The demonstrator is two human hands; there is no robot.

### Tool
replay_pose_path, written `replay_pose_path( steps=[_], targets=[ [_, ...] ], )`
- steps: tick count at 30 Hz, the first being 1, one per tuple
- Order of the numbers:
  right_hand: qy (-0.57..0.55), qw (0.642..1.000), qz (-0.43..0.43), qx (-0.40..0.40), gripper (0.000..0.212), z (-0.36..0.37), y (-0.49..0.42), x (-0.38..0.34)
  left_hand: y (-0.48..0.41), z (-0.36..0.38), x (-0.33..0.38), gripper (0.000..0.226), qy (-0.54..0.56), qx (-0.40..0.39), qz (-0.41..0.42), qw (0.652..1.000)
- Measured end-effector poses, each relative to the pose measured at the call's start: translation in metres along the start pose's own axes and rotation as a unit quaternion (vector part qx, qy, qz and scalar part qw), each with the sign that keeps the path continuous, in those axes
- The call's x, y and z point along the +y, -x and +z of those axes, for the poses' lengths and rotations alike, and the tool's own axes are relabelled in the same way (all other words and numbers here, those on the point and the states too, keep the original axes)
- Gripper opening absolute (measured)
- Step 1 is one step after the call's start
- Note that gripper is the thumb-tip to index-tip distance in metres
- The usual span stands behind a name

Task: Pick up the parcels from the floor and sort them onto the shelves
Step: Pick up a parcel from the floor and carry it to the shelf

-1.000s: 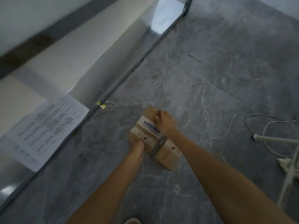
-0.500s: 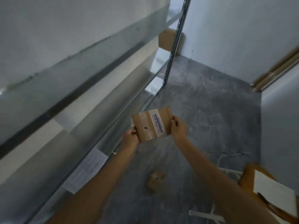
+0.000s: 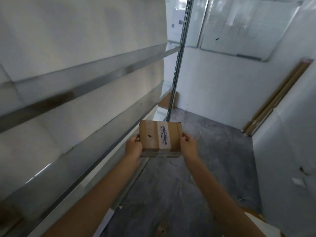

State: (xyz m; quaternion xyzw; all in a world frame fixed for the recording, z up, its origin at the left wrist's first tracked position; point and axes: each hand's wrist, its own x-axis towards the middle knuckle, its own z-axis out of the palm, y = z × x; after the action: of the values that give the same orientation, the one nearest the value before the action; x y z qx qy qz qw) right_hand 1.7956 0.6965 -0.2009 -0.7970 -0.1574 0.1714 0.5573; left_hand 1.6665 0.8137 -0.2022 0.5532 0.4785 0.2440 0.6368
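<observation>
Cardboard parcel held in mid-air, centre of view, above the floor and just right of the shelf edges. Left hand grips its left side and right hand grips its right side, fingers curled round the edges. Metal shelves run along the left from near to far w/ pale boards btwn the levels; a perforated upright post stands at the far end. Floor is grey, marbled. White walls far and right; wooden strips lean at right. Parcel: brown box, taped, white label w/ blue print, small dark mark on top.
</observation>
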Motion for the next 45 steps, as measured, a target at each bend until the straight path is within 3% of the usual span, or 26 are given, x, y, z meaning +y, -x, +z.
replay_pose_path(
  steps=[16, 25, 36, 45],
  targets=[
    [-0.037, 0.998, -0.021, 0.037, 0.041, -0.014, 0.056, -0.037, 0.061, -0.043, 0.04, 0.031, -0.013, 0.01, 0.107, 0.994],
    [-0.054, 0.994, -0.084, 0.037, 0.04, -0.022, 0.104, -0.059, 0.111, -0.073, 0.05, 0.033, -0.005, 0.025, 0.112, 0.993],
    [-0.084, 0.987, -0.136, 0.032, 0.029, -0.049, 0.186, -0.063, 0.204, -0.096, 0.028, 0.024, 0.016, 0.083, 0.141, 0.986],
    [-0.074, 0.985, -0.157, -0.01, 0.027, -0.059, 0.266, -0.048, 0.287, -0.128, -0.006, 0.032, 0.003, 0.164, 0.129, 0.978]
  ],
)
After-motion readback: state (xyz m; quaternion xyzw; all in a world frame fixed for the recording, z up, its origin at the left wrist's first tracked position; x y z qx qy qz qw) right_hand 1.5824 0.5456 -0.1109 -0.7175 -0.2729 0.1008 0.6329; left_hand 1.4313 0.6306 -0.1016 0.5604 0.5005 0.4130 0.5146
